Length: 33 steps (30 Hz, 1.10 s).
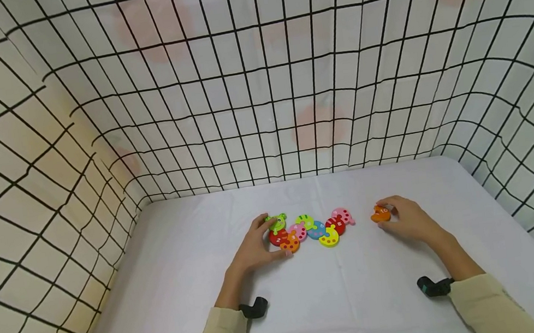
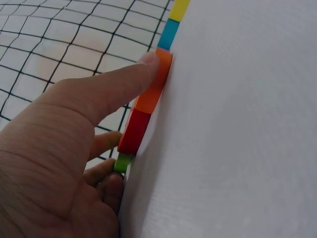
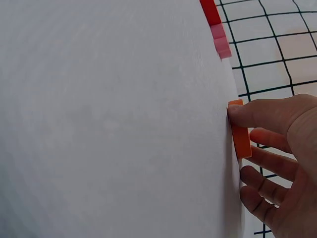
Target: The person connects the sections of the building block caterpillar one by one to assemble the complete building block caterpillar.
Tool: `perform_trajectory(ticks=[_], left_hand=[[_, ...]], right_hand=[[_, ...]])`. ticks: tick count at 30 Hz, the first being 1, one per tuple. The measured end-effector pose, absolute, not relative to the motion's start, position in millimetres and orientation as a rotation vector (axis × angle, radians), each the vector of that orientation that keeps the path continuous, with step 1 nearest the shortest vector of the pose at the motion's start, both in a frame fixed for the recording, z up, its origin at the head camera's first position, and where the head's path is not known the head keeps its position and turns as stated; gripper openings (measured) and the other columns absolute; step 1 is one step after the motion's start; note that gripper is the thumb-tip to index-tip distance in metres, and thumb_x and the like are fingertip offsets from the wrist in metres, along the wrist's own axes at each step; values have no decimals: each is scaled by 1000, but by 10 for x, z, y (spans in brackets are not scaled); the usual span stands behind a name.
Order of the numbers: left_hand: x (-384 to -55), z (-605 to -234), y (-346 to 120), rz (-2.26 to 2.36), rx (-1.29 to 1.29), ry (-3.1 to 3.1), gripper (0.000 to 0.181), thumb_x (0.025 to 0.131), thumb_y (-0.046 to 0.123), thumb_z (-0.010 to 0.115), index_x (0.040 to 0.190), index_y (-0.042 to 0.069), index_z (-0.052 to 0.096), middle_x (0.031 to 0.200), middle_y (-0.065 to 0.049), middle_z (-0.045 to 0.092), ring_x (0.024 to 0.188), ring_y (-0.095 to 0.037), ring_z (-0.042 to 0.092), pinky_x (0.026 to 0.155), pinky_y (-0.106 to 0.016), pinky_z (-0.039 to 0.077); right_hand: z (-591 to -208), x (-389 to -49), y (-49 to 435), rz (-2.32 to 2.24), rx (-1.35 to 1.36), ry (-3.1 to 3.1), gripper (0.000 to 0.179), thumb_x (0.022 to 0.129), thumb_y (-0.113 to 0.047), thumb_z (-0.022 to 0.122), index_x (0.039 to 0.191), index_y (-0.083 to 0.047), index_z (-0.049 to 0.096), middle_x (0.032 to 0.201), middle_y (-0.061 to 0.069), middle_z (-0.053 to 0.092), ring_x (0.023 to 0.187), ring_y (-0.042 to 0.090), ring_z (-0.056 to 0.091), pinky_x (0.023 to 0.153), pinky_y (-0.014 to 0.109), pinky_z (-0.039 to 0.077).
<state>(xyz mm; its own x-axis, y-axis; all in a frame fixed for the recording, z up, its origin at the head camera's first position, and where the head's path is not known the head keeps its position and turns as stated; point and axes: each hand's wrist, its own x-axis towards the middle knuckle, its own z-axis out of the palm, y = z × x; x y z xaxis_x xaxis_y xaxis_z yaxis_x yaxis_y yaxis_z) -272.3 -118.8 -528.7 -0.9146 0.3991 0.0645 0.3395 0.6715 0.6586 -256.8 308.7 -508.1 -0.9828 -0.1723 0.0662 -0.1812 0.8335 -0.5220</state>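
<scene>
A row of joined, numbered caterpillar puzzle pieces lies flat on the white table. At its left end are a green head piece (image 1: pixel 280 221), a red piece (image 1: pixel 277 237) and an orange piece (image 1: pixel 289 243). My left hand (image 1: pixel 255 247) spans this end, thumb against the orange piece's edge (image 2: pixel 157 89) and fingers at the green head's side. Farther along come pink, green, blue, yellow and red pieces, then a pink one (image 1: pixel 342 215). To the right, apart from the row, my right hand (image 1: pixel 410 220) pinches a separate orange puzzle piece (image 3: pixel 241 139) between thumb and fingers.
Black wire mesh (image 1: pixel 277 85) over pale cloth surrounds the table's (image 1: pixel 172 287) back and sides. A small black camera (image 1: pixel 258 307) sits at the left wrist and another (image 1: pixel 431 286) at the right.
</scene>
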Motion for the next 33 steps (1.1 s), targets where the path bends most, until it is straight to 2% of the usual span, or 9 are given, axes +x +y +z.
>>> perform_trajectory(ticks=[9, 14, 21, 33], left_hand=[[-2726, -5298, -1190, 1093, 630, 2791, 95, 76, 51, 86, 155, 16, 47, 167, -12, 31, 151, -35, 37, 120, -60, 36], [-2722, -5291, -1192, 1094, 635, 2797, 94, 76, 50, 86, 155, 16, 48, 166, -12, 32, 151, -36, 38, 119, -60, 37], [-2720, -5267, -1193, 1073, 605, 2801, 94, 77, 50, 86, 156, 18, 47, 167, -9, 31, 151, -35, 37, 120, -59, 36], [-2710, -5248, -1184, 1076, 597, 2788, 93, 77, 49, 86, 156, 18, 47, 167, -10, 31, 151, -35, 37, 120, -58, 37]], right_hand=[[-5150, -2555, 3090, 873, 249, -2964, 50, 92, -22, 76, 136, -4, 61, 131, 27, 63, 113, 42, 59, 97, 61, 50], [-5156, -2534, 3075, 890, 216, -2947, 49, 91, -23, 77, 134, -5, 62, 125, 24, 66, 109, 38, 60, 91, 55, 52], [-5137, -2501, 3041, 912, 178, -2925, 48, 89, -21, 78, 133, -7, 63, 115, 19, 68, 101, 32, 60, 80, 39, 50], [-5010, -2450, 2888, 951, 139, -2913, 50, 89, -27, 80, 133, -9, 64, 116, 18, 68, 102, 32, 62, 77, 32, 52]])
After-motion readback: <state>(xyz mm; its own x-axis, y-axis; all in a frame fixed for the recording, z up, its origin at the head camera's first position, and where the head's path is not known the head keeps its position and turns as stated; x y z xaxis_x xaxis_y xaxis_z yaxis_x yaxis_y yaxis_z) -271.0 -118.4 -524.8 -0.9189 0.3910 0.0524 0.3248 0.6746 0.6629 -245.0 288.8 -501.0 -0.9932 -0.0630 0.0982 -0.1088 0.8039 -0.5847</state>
